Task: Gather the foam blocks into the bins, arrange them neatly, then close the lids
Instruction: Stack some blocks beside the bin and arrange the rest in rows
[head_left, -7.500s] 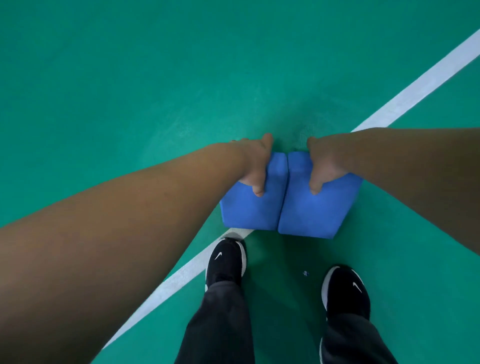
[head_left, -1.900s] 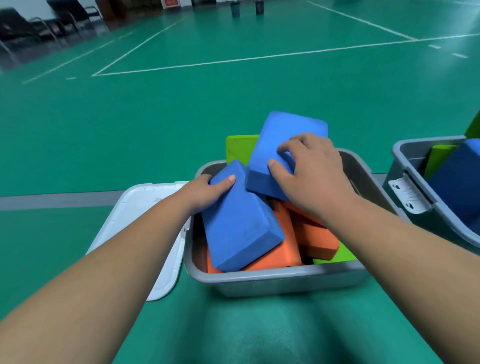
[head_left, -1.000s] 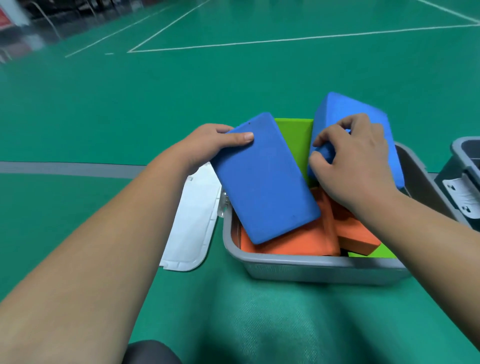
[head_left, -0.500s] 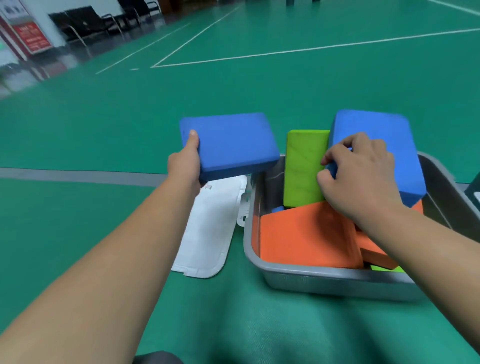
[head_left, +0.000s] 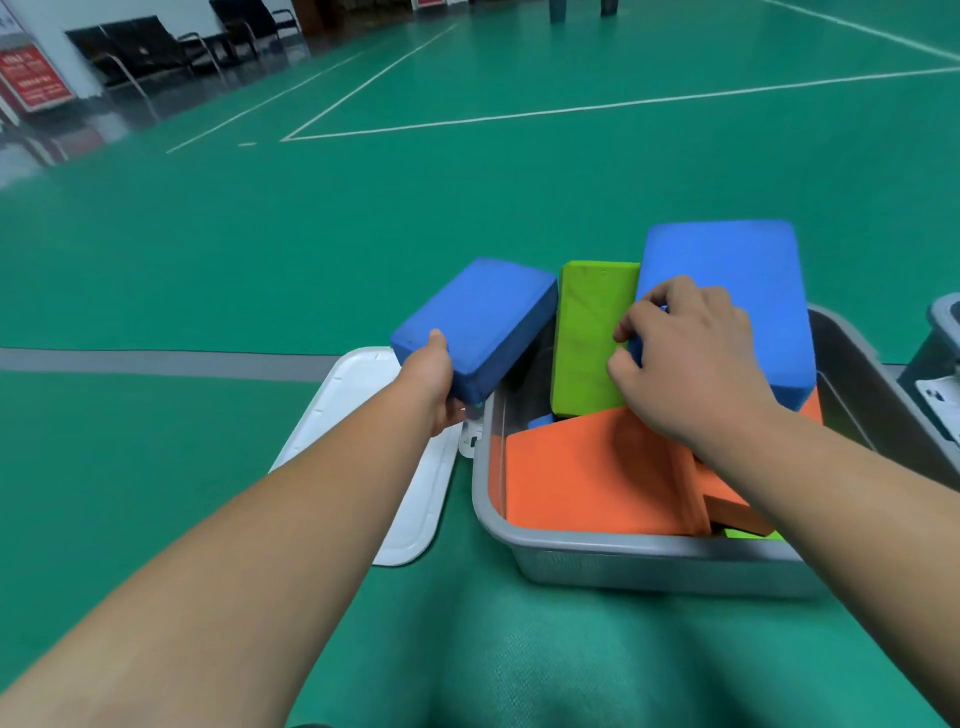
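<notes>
A grey bin (head_left: 623, 556) stands on the green floor and holds orange blocks (head_left: 592, 473), an upright green block (head_left: 589, 338) and more. My left hand (head_left: 434, 379) grips a blue foam block (head_left: 483, 317) by its near corner, above the bin's left rim. My right hand (head_left: 680, 358) grips the edge of a second, larger blue block (head_left: 737, 291) that leans up at the bin's far right side. The bin's white lid (head_left: 384, 467) lies open, flat on the floor at the left.
The corner of a second grey bin (head_left: 940, 353) shows at the right edge. White court lines (head_left: 571, 109) cross the green floor beyond. Black chairs (head_left: 156, 52) and a red sign (head_left: 31, 78) line the far left wall.
My left hand has brought its blue block lower and rightward, toward the bin's left rim, tilting it. My right hand keeps its grip on the other blue block, which has hardly moved.
</notes>
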